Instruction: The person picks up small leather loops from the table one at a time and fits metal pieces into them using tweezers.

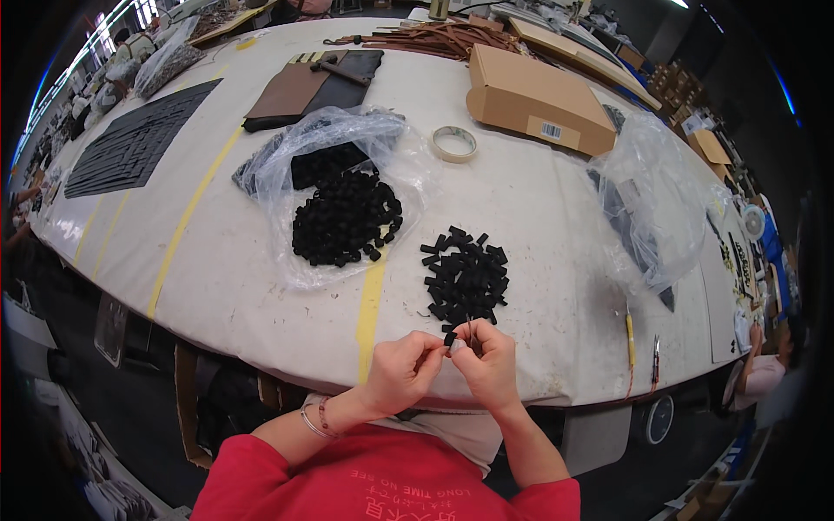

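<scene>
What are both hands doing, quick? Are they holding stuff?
Left hand: closed, pinching a small black piece.
Right hand: closed at the same piece; it also seems to hold a thin tool, too small to identify.

Cardboard box (539,97) near the counter's (543,234) far edge, right of middle; brown straps (434,38) heaped at far edge, just left of it. Tape roll (455,158) lies flat near the box. Hammer (346,72) rests on brown and black sheets (285,94), far left. Dark strips (139,143) lie side by side toward left edge. Clear plastic bag (665,195) toward right edge. Yellow-handled tool (631,339) and red-handled tool (656,363) by near edge, right side.
</scene>
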Action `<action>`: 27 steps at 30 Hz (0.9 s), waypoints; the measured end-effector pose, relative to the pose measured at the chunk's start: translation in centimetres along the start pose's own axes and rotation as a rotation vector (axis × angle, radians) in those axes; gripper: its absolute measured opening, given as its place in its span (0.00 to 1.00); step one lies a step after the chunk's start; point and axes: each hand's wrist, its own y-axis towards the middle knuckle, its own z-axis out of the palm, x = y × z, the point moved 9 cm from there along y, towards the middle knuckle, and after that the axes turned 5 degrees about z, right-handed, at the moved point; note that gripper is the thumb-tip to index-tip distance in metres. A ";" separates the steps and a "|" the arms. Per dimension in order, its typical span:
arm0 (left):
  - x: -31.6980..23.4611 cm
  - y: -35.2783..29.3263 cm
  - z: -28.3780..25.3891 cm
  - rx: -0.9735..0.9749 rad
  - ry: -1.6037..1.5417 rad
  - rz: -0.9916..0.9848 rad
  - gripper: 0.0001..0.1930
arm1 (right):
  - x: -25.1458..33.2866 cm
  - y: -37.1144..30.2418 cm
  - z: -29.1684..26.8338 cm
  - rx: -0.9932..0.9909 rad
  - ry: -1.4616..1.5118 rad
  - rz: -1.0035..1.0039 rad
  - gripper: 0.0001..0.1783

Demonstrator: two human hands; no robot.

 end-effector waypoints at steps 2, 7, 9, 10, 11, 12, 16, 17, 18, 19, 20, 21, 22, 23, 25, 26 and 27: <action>-1.3 0.0 -0.1 -0.007 0.133 0.151 0.03 | 0.1 -0.1 0.0 -0.006 0.008 -0.006 0.03; 2.1 -0.5 1.5 0.009 -0.671 -0.474 0.03 | 4.6 -1.8 -0.2 -0.160 -0.306 -0.387 0.04; 2.9 -0.6 2.0 0.034 -0.774 -0.610 0.03 | 5.4 -2.2 0.2 -0.176 -0.427 -0.565 0.05; 3.5 -1.2 2.7 0.061 -0.878 -0.747 0.04 | 6.2 -3.1 0.9 -0.192 -0.549 -0.743 0.06; 3.6 -1.1 2.6 0.061 -0.878 -0.748 0.04 | 6.2 -3.1 0.9 -0.192 -0.549 -0.743 0.06; 3.7 -1.3 2.8 0.093 -0.905 -0.776 0.04 | 6.4 -3.4 1.0 -0.203 -0.577 -0.775 0.06; 3.3 -1.7 3.9 0.153 -1.067 -0.820 0.03 | 5.2 -2.9 0.2 -0.135 -0.406 -0.541 0.06; 3.4 -1.8 3.8 0.150 -1.065 -0.820 0.03 | 5.2 -2.8 0.0 -0.133 -0.404 -0.542 0.06; 3.3 -1.7 3.6 0.156 -1.062 -0.789 0.03 | 2.5 -1.2 -0.3 0.023 -0.062 -0.207 0.06; 3.1 -1.7 3.4 0.162 -1.059 -0.757 0.02 | -0.2 -0.6 0.5 0.177 0.277 0.133 0.06; 3.1 -1.7 3.3 0.159 -1.057 -0.758 0.02 | -1.0 -0.5 1.0 0.246 0.435 0.271 0.07; 2.7 -1.3 3.0 0.212 -0.867 -0.673 0.02 | -1.1 -0.4 0.7 0.240 0.435 0.272 0.07; 2.3 -0.9 2.7 0.261 -0.678 -0.585 0.02 | -1.9 -0.5 1.2 0.298 0.559 0.354 0.07; 2.3 -0.9 2.6 0.263 -0.678 -0.586 0.02 | -2.5 -0.7 1.8 0.360 0.685 0.436 0.07; 1.6 -0.4 2.4 0.332 -0.538 -0.471 0.02 | -2.7 -0.9 2.1 0.398 0.693 0.453 0.07; 1.5 -0.2 2.2 0.332 -0.538 -0.473 0.02 | -2.8 -1.1 2.4 0.439 0.702 0.470 0.07; 2.0 -0.6 2.3 0.355 -0.589 -0.573 0.02 | -2.9 -1.1 2.4 0.439 0.703 0.471 0.07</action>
